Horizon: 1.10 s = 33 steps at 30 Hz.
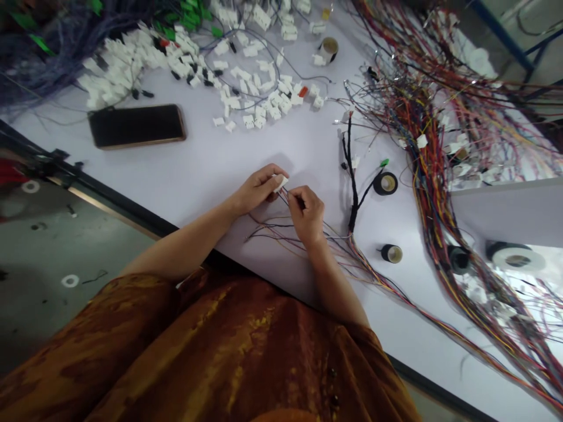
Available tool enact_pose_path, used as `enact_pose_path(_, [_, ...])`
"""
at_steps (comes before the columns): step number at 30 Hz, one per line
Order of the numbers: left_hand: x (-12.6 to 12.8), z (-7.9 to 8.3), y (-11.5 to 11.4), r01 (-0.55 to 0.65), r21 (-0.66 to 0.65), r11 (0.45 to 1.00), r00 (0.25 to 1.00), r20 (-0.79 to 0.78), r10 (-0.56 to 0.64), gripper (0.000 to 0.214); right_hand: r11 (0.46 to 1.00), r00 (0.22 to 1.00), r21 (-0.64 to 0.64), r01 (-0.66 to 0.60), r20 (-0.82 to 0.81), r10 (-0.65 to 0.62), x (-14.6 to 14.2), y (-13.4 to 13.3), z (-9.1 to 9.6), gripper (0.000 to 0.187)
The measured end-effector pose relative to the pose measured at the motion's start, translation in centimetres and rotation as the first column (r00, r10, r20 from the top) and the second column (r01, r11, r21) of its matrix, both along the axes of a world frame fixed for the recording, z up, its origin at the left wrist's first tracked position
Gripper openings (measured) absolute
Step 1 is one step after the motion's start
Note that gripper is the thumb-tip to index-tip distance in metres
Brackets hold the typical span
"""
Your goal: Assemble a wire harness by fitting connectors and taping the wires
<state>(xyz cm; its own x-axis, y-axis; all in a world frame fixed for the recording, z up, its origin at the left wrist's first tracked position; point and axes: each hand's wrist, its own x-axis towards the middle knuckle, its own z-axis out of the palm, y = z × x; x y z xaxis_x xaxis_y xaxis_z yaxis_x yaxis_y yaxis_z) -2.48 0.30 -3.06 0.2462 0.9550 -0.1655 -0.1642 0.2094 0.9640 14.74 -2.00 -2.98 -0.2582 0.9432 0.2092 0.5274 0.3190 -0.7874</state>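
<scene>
The left hand (258,190) has its grip pinching a connector (280,182); at its four o'clock, the right hand (307,215) pinches wires (285,197). A phone (138,126) lies at ten o'clock.

- A pale, faintly lilac tabletop (211,158) filled the middle of the frame, its near edge slanting from the left side down toward the lower right.
- A dark rail (145,221) bordered that edge, most plainly at left.
- Grey-green floor (39,305) showed at lower left, with a white ring (70,281) and small dark scraps lying on it (too blurred to name).
- Something red (11,174) was cut off by the left border.
- Blue bars (505,35) crossed the upper right corner.
- A pale grey panel (505,214) stood at right.
- Light was soft over the tabletop, brightest near the right border.
</scene>
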Motion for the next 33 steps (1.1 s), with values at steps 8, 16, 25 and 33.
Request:
enact_pose_path(8, [-0.8,1.3,-0.3,-0.039,0.205,0.978,0.992,-0.111,0.063,0.034,0.988,0.945,-0.104,-0.113,0.295,0.139,-0.5,-0.2,2.2,0.028])
enact_pose_path(16, [-1.9,3.9,-1.1,0.033,0.283,0.959,0.963,-0.267,0.046,0.026,0.996,0.886,-0.079,-0.033,0.458,0.066,-1.4,-1.1,5.1,0.030])
enact_pose_path(25, [-1.5,3.8,-2.9,-0.124,0.240,0.963,0.986,-0.078,0.146,0.035,1.000,0.849,-0.007,-0.026,0.528,0.026,-0.7,-2.2,4.8,0.034])
enact_pose_path(33, [0.6,3.7,-5.2,-0.183,-0.124,0.975,0.977,0.091,0.195,0.026,0.989,0.862,0.119,-0.093,0.506,0.020,-1.0,-3.1,3.8,0.024])
